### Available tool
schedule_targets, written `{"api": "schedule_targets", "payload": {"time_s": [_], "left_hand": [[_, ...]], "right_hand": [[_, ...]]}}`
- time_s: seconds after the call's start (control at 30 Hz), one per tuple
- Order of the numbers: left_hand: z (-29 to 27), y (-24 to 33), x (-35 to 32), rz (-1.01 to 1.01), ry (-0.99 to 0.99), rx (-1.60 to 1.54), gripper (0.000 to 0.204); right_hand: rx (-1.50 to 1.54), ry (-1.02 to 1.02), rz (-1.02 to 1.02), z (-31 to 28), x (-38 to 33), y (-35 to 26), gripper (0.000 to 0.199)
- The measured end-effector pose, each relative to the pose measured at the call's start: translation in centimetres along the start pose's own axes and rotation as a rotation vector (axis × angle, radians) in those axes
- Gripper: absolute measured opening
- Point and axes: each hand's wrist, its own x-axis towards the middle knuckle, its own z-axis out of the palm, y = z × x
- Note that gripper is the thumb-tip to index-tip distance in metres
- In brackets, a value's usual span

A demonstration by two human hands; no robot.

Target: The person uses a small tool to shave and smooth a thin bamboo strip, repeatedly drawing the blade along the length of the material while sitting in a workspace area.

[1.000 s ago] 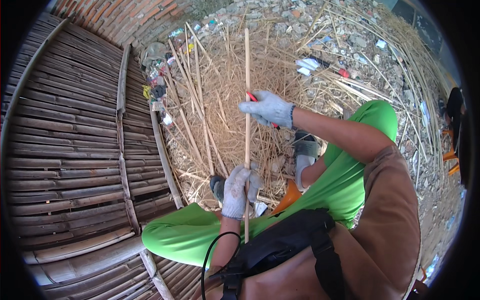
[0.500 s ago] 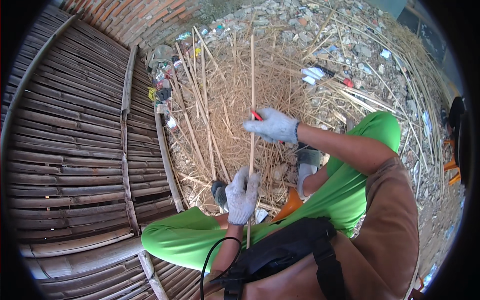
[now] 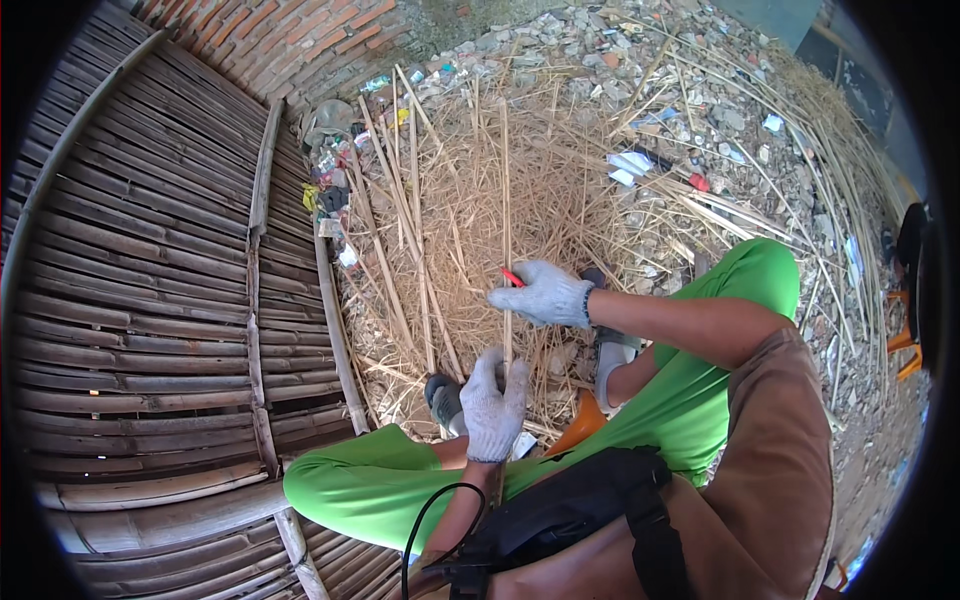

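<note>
A long, thin bamboo strip (image 3: 506,190) runs upright through the middle of the view, away from my body. My left hand (image 3: 494,408), in a pale knitted glove, is closed around its near part. Farther up, my right hand (image 3: 543,294), gloved the same way, is closed at the strip with its fingertips against it. A red tool (image 3: 512,277) pokes out of the right hand at the thumb; the rest of it is hidden in the fist, so its kind does not show. Below the left hand, the strip's near end passes toward my lap.
Straw-like shavings (image 3: 470,260) cover the ground ahead, with several loose bamboo strips (image 3: 410,210) on the left. A slatted bamboo platform (image 3: 150,330) fills the left side. Beyond lie rubble and litter, against a brick wall (image 3: 270,40). An orange seat (image 3: 580,425) shows between my legs.
My right hand has come nearer to my body, closer to the left hand. The strip's far end has also come toward me. My left hand has shifted slightly.
</note>
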Motion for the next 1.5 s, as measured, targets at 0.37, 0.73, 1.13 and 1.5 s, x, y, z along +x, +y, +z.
{"api": "schedule_targets", "payload": {"time_s": [0.37,0.73,1.13,1.5], "left_hand": [[-0.8,-0.7,-0.6,-0.349,-0.286,-0.866,0.034],[-2.1,0.3,-1.6,-0.324,-0.586,-0.927,0.046],[-1.6,7.5,3.0,-0.205,-0.379,-0.392,0.039],[0.9,9.1,6.6,-0.145,-0.199,-0.515,0.03]], "right_hand": [[0.272,0.232,-0.153,-6.7,1.2,-3.4,0.043],[0.243,0.751,-0.337,-16.1,2.0,-5.6,0.059],[-0.066,0.765,-0.511,-8.8,1.3,-4.8,0.042],[0.479,0.263,-0.458,-6.7,-1.3,-5.9,0.037]]}}
